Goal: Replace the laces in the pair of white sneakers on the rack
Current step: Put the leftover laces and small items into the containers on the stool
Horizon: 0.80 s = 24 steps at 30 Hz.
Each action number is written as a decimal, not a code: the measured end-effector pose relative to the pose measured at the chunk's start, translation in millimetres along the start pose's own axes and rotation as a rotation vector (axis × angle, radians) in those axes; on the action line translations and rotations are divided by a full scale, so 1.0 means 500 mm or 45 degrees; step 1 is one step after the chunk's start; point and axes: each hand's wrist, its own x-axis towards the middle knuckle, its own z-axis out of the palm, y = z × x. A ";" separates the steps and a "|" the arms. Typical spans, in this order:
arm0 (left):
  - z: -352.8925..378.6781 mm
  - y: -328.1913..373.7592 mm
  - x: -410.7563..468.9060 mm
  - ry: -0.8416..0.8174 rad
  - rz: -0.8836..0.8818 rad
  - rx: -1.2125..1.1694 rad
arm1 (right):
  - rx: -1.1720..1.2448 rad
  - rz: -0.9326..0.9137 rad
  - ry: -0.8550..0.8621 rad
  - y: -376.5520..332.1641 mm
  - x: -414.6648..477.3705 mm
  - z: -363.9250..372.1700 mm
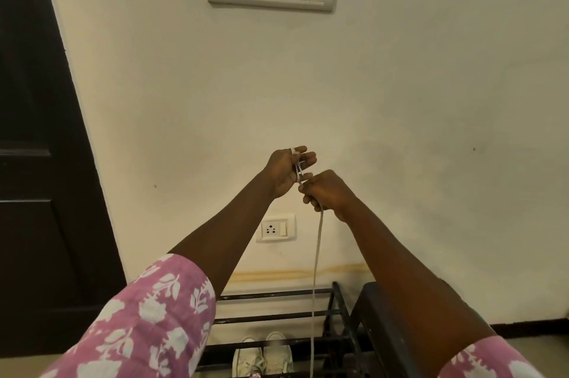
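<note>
A dark door (pixel 37 162) stands left of the black metal rack (pixel 277 320), which sits against the wall at the bottom of the view, and a dark stand (pixel 381 325) sits just beside the rack on its right. The white sneakers (pixel 261 357) rest side by side on a lower shelf of the rack; their lacing is too small to read. High above the rack both arms are raised, probably so the long lace (pixel 315 270) hangs free rather than tangling. The left hand (pixel 288 171) holds the lace's upper end looped round its fingers, seemingly to wind it up. The right hand (pixel 328 193), touching the left, has its grip clamped on the lace, likely to feed and tension it. The rest drops toward the rack, passing close beside the sneakers.
</note>
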 end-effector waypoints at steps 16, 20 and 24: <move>-0.004 -0.005 -0.037 -0.413 -0.453 0.244 | -0.331 -0.444 0.083 -0.057 0.033 -0.119; 0.008 0.009 -0.040 -0.424 -0.393 0.068 | -0.027 -0.433 0.313 -0.003 0.044 -0.091; 0.021 0.016 -0.039 -0.224 -0.200 -0.156 | 0.209 -0.207 0.207 0.032 0.034 -0.054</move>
